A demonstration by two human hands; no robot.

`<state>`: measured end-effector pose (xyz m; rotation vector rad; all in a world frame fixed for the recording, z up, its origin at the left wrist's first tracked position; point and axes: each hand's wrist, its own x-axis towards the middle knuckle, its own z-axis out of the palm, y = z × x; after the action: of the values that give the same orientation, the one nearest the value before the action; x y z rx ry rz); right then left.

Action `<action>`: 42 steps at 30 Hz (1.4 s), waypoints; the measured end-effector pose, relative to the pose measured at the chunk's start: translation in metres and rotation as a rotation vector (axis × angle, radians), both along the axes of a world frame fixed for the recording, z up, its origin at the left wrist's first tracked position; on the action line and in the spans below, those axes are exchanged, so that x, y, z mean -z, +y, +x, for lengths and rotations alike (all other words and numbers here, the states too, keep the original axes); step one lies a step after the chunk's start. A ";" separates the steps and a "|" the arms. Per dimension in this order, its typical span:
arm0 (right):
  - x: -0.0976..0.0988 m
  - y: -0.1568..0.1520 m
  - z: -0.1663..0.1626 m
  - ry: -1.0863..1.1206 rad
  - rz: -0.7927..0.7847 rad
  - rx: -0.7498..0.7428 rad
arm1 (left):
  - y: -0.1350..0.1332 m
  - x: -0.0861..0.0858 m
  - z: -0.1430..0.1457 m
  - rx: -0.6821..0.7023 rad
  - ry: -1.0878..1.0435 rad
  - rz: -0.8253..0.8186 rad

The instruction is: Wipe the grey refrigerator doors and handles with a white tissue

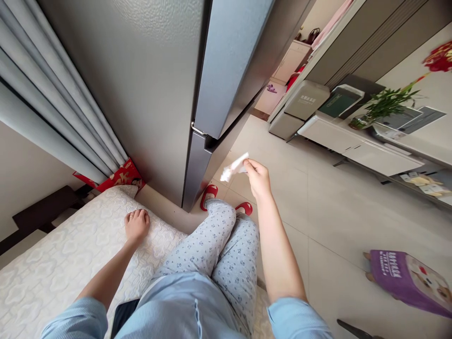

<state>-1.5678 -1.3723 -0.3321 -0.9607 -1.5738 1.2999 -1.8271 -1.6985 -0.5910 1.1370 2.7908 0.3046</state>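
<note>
My right hand (258, 178) is held out in front of my knees, thumb and fingers pinched on a crumpled white tissue (233, 167). The tissue hangs out to the left of the fingertips, above the tiled floor. My left hand (137, 225) lies palm down on the cream quilted cover (88, 235) of the seat, a ring on one finger and nothing seen in its grasp. Behind my left elbow, a dark flat device (123, 314), perhaps a phone or tablet, lies partly hidden by my shirt.
A grey refrigerator (141, 84) stands close ahead, beside grey curtains (52, 80) and a red box (123, 178). A low white cabinet (367, 146) carries a plant (386, 106). On the right floor is a purple bag-like thing (391, 270). Red slippers (211, 190) are on my feet.
</note>
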 end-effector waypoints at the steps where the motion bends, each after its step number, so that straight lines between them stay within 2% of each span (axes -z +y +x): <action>1: -0.004 -0.002 -0.001 0.061 -0.033 -0.017 | 0.000 -0.001 0.000 -0.002 -0.003 -0.002; 6: -0.023 -0.015 -0.003 0.242 -0.138 -0.120 | 0.006 -0.012 -0.002 -0.052 -0.112 0.048; 9: -0.035 -0.026 -0.001 0.246 -0.163 -0.161 | 0.027 -0.036 0.006 -0.095 -0.385 0.173; 11: -0.042 -0.034 0.001 0.219 -0.174 -0.212 | 0.047 -0.068 0.023 -0.014 -0.592 0.304; 12: -0.045 -0.039 0.001 0.204 -0.179 -0.248 | 0.058 -0.089 0.035 0.062 -0.725 0.422; 14: -0.051 -0.048 0.000 0.178 -0.193 -0.338 | 0.081 -0.137 0.062 0.198 -1.030 0.653; 17: -0.055 -0.059 -0.001 0.157 -0.213 -0.458 | 0.110 -0.207 0.097 0.345 -1.500 0.872; 19: -0.054 -0.062 0.001 0.144 -0.199 -0.501 | 0.124 -0.241 0.111 0.431 -1.745 0.866; 21: -0.053 -0.062 0.005 0.107 -0.143 -0.501 | 0.131 -0.261 0.118 0.486 -1.927 0.821; 23: -0.051 -0.060 0.011 0.060 -0.077 -0.460 | 0.134 -0.270 0.121 0.505 -2.038 0.786; 25: -0.050 -0.059 0.017 0.036 -0.044 -0.406 | 0.134 -0.273 0.121 0.488 -2.053 0.788; 30: -0.048 -0.060 0.026 0.064 -0.062 -0.376 | 0.133 -0.273 0.120 0.395 -1.814 0.951; 33: -0.048 -0.062 0.028 0.098 -0.051 -0.358 | 0.133 -0.275 0.123 0.382 -1.746 0.972; 36: -0.050 -0.062 0.030 0.146 -0.107 -0.339 | 0.133 -0.274 0.127 0.331 -1.789 0.994; 39: -0.050 -0.067 0.031 0.207 -0.180 -0.328 | 0.135 -0.272 0.134 0.305 -1.800 1.088; 42: -0.042 -0.079 0.024 0.301 -0.270 -0.385 | 0.137 -0.269 0.144 0.277 -1.787 1.177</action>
<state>-1.5434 -1.4511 -0.2903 -0.5935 -1.4105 1.8681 -1.6835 -1.5614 -0.3219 0.5608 0.7234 1.8078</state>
